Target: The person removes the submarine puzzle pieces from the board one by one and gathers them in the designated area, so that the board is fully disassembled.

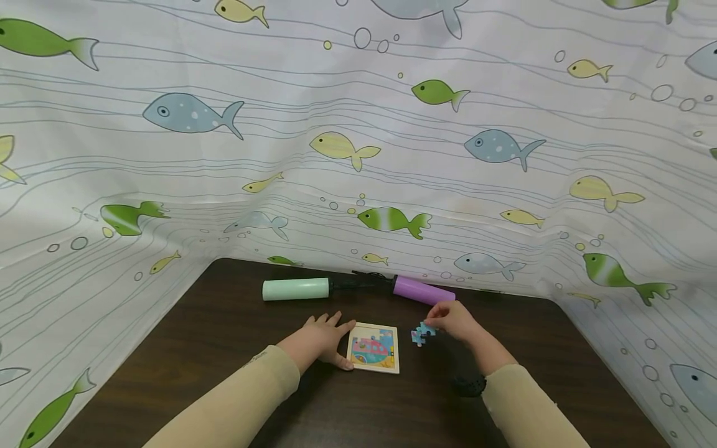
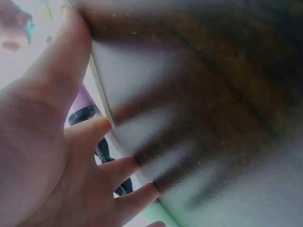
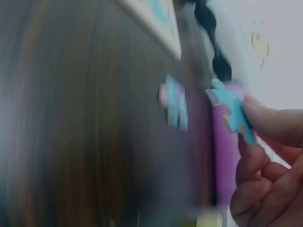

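On the dark table is a square jigsaw tray with a light wooden rim and a partly filled pink and blue sea picture. My left hand lies spread at the tray's left side, thumb and forefinger at its rim; in the left wrist view the fingers are straight, fingertips at the tabletop. To the tray's right, my right hand pinches a light blue jigsaw piece between thumb and fingers, raised above the table. Another jigsaw piece, blue with pink, lies below it on the tabletop.
Behind the tray lie a mint green cylinder and a purple cylinder, with black parts between them. A white fish-patterned cloth rises along the table's back and sides. A black band is at my right wrist.
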Action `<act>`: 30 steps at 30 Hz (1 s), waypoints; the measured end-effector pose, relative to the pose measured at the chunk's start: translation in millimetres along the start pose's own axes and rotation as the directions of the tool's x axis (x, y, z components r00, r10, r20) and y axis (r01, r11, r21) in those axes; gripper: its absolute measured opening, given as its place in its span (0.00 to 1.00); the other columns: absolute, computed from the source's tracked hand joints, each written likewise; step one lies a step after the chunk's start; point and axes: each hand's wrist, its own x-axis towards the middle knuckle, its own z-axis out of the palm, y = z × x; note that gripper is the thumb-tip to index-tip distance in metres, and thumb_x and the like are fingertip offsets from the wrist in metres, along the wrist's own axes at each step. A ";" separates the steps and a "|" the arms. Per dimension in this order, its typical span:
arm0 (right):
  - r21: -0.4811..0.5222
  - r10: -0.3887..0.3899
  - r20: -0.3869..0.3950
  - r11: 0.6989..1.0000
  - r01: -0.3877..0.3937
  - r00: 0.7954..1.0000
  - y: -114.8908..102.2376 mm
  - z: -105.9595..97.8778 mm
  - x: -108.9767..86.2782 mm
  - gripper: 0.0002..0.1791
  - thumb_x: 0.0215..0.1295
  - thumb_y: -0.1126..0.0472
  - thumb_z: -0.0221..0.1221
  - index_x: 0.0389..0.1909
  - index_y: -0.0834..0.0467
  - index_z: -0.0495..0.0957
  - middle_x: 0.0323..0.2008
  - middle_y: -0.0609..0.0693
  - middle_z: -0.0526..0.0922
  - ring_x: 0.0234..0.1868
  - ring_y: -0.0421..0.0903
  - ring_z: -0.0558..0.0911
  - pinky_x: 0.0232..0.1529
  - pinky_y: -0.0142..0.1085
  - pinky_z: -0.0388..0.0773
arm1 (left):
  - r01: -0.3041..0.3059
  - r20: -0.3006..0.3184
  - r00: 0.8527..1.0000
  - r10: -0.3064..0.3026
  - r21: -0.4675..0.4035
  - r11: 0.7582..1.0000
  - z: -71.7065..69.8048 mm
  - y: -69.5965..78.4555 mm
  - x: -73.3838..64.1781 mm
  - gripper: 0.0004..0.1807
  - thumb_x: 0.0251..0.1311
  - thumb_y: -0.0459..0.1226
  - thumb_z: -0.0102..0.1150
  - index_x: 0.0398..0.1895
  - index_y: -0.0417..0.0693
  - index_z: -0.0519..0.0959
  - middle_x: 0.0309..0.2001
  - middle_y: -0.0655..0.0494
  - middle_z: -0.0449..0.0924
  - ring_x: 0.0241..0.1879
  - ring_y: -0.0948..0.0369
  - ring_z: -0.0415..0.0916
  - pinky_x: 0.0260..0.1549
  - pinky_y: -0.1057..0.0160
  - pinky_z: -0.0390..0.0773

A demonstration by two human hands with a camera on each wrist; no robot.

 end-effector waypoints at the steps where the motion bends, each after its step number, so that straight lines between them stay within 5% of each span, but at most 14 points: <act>1: -0.031 0.005 0.003 1.000 -0.005 1.000 5.5 -4.6 -2.0 0.05 0.63 0.66 0.67 0.28 0.61 0.81 0.26 0.50 0.78 0.28 0.47 0.75 0.31 0.42 0.76 | 0.000 0.000 1.000 0.000 -0.002 1.000 0.4 -0.2 0.5 0.55 0.45 0.67 0.66 0.77 0.61 0.58 0.76 0.47 0.53 0.73 0.44 0.53 0.67 0.41 0.52; 12: -0.174 0.025 -0.011 0.984 -0.027 1.000 35.8 -26.3 -14.8 0.06 0.60 0.68 0.68 0.25 0.61 0.81 0.25 0.49 0.77 0.28 0.46 0.73 0.29 0.40 0.73 | 0.001 0.007 1.000 -0.001 -0.010 1.000 2.1 -2.3 5.1 0.55 0.45 0.67 0.67 0.77 0.61 0.58 0.76 0.46 0.52 0.72 0.43 0.52 0.67 0.40 0.52; 22: -0.249 0.047 -0.065 0.966 -0.062 0.997 22.3 -17.9 -13.2 0.06 0.59 0.68 0.68 0.25 0.60 0.81 0.25 0.49 0.78 0.29 0.47 0.74 0.31 0.42 0.74 | 0.003 0.007 1.000 -0.003 -0.012 1.000 2.1 0.1 3.3 0.55 0.46 0.67 0.67 0.77 0.60 0.58 0.76 0.47 0.53 0.72 0.43 0.52 0.67 0.40 0.52; 30: -0.207 -0.023 -0.017 0.978 0.019 1.000 -2.0 5.2 -7.1 0.06 0.58 0.69 0.69 0.26 0.60 0.82 0.25 0.48 0.79 0.27 0.45 0.75 0.30 0.40 0.75 | 0.002 0.006 1.000 -0.002 -0.007 1.000 1.2 0.4 2.7 0.55 0.46 0.67 0.66 0.77 0.61 0.58 0.76 0.47 0.53 0.72 0.44 0.52 0.67 0.40 0.52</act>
